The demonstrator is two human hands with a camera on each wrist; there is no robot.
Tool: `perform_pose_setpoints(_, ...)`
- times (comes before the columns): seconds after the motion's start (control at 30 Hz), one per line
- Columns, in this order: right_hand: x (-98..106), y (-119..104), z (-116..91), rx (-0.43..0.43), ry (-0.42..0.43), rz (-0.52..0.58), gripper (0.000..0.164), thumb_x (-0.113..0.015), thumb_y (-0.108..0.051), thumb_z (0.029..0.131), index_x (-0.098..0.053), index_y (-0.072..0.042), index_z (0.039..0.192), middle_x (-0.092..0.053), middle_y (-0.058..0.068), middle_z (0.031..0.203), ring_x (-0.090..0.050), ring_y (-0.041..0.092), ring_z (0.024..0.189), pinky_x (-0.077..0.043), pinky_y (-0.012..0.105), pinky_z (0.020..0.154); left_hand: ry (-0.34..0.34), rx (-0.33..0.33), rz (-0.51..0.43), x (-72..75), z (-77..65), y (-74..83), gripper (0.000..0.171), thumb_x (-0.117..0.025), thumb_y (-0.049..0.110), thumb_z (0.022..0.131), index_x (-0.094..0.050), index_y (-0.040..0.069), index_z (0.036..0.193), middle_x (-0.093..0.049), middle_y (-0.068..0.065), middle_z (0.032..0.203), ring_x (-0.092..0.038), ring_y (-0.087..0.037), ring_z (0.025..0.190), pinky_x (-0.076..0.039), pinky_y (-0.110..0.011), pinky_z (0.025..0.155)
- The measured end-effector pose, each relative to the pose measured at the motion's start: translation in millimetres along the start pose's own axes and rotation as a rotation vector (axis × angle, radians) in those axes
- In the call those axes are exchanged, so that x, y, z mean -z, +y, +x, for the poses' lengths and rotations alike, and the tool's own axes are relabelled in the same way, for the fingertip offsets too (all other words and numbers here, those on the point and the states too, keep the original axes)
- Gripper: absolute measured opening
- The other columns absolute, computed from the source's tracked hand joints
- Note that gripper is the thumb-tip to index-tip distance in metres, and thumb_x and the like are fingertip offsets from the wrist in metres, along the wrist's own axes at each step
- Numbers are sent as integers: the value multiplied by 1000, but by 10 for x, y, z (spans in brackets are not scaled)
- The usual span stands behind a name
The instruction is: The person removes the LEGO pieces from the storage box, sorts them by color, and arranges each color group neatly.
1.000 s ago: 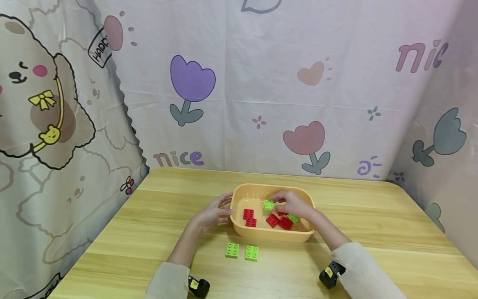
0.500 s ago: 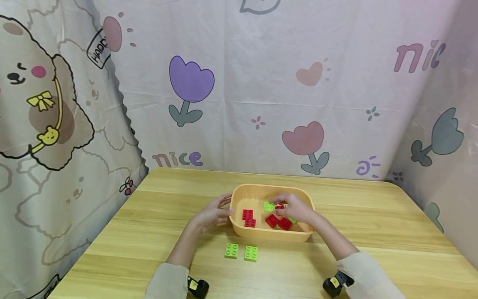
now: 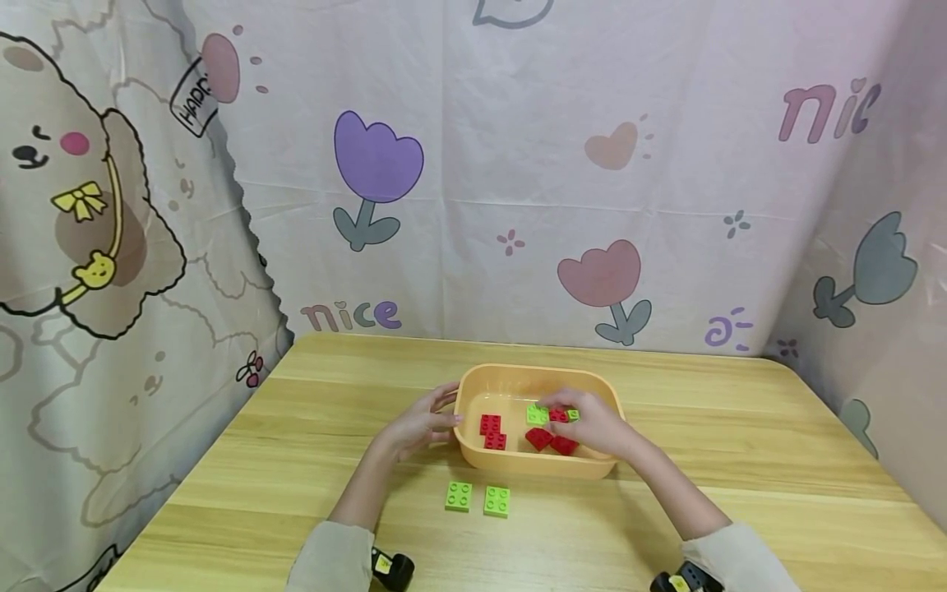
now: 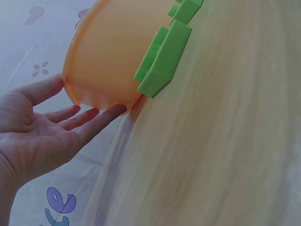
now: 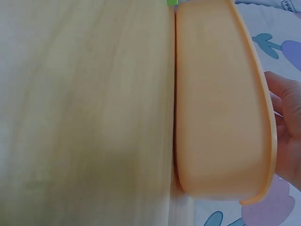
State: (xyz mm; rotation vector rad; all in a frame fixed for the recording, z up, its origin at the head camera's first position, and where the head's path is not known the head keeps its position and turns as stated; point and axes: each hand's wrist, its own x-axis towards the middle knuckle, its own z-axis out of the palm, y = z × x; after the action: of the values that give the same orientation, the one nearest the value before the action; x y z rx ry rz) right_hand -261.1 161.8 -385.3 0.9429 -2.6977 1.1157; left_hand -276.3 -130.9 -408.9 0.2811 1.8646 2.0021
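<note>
A light-orange plastic bin (image 3: 537,465) stands on the table with red and green toy building bricks inside. My left hand (image 3: 420,424) touches its left end, thumb at the rim and fingers stretched along the outer wall, as the left wrist view also shows. My right hand (image 3: 588,423) reaches into the bin; thumb and index finger pinch a green brick (image 3: 537,414) at its right part. Just beside that brick lie a red brick (image 3: 558,415) and a partly hidden green brick (image 3: 573,415). The right wrist view shows the bin wall hiding the fingertips.
Two green bricks, a left one (image 3: 459,497) and a right one (image 3: 496,501), lie on the wooden table (image 3: 311,411) before the bin. Inside at left sit two red bricks (image 3: 491,425); two more red pieces (image 3: 538,439) lie near the front wall. A printed curtain (image 3: 473,164) hangs behind.
My right hand and the green brick at its fingertips have shifted slightly rightward and toward the bin's front. The left hand and bin stay about where they were.
</note>
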Motion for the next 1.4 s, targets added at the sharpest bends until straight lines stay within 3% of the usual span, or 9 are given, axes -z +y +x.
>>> perform_pose_setpoints(0.23, 8, -95, -97, 7, 0, -26, 27, -68, -9, 81, -66, -8, 109, -63, 3, 106, -57, 27, 99, -46, 50, 86, 3, 8, -4, 2, -1, -11, 65, -53, -4, 87, -22, 4, 144, -18, -22, 147, -33, -42, 124, -47, -42, 88)
perform_pose_setpoints(0.43, 15, -185, -187, 47, 22, -2, 29, -70, -8, 79, -66, -9, 108, -62, 1, 107, -59, 27, 97, -48, 48, 83, 7, 16, 1, 11, 3, -6, 66, -54, -3, 87, -22, 4, 144, -18, -21, 147, -33, -41, 125, -46, -43, 89)
perform_pose_setpoints(0.67, -9, -253, -319, 87, 41, -63, 31, -71, -13, 79, -66, -11, 110, -63, -3, 108, -56, 20, 103, -46, 44, 87, 2, 8, -6, 4, 10, -4, 66, -54, -4, 87, -21, 4, 144, -18, -22, 147, -34, -41, 125, -47, -42, 88)
perform_pose_setpoints(0.87, -53, -321, -463, 74, 57, -42, 31, -70, -17, 81, -64, -17, 111, -60, -8, 111, -55, 15, 102, -47, 42, 86, 6, -2, -13, -4, -3, 0, 65, -53, -5, 87, -22, 4, 144, -18, -23, 147, -35, -41, 123, -47, -42, 87)
perform_pose_setpoints(1.1, -123, -391, -590, 60, 77, -42, 34, -71, -17, 80, -64, -20, 113, -59, -5, 115, -56, 16, 102, -48, 43, 85, 5, -5, -11, 4, -13, -3, 64, -52, -5, 88, -22, 3, 144, -18, -22, 147, -36, -41, 123, -47, -43, 87)
perform_pose_setpoints(1.4, -267, -439, -708, 110, 129, -51, 39, -73, -6, 75, -64, -15, 112, -61, -2, 112, -55, 18, 105, -46, 46, 87, -6, -13, -13, 5, -16, -6, 65, -53, -5, 87, -22, 4, 144, -17, -22, 147, -35, -42, 123, -47, -42, 87)
